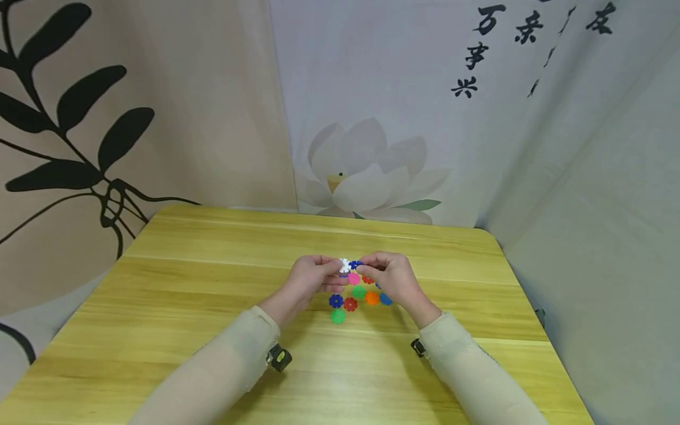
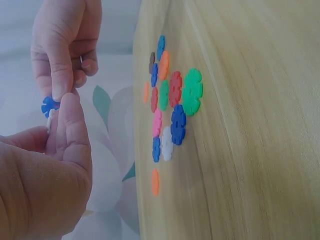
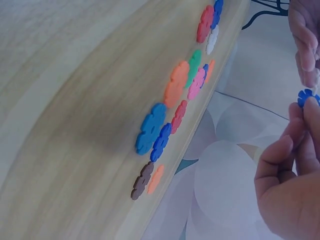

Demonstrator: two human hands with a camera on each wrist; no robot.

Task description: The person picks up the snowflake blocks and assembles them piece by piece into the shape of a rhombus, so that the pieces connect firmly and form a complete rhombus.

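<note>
Both hands meet above the table, a little beyond the middle. My left hand (image 1: 310, 277) pinches a white snowflake disc (image 1: 345, 265) between thumb and fingers. A dark blue snowflake disc (image 1: 355, 265) is pinched by my right hand (image 1: 392, 276). The two discs meet edge to edge; in the left wrist view the blue disc (image 2: 48, 106) sits against the white disc (image 2: 50, 120), which is seen edge-on. Fingers hide part of both. Below the hands lie loose discs, among them a pink disc (image 1: 353, 278), a red disc (image 1: 350, 304) and a green disc (image 1: 337, 316).
More notched discs lie flat on the wooden table (image 1: 212, 330): an orange disc (image 1: 372, 298), a blue disc (image 1: 386, 299) and, in the right wrist view, a brown disc (image 3: 142, 181). A printed curtain (image 1: 372, 88) hangs behind the table's far edge.
</note>
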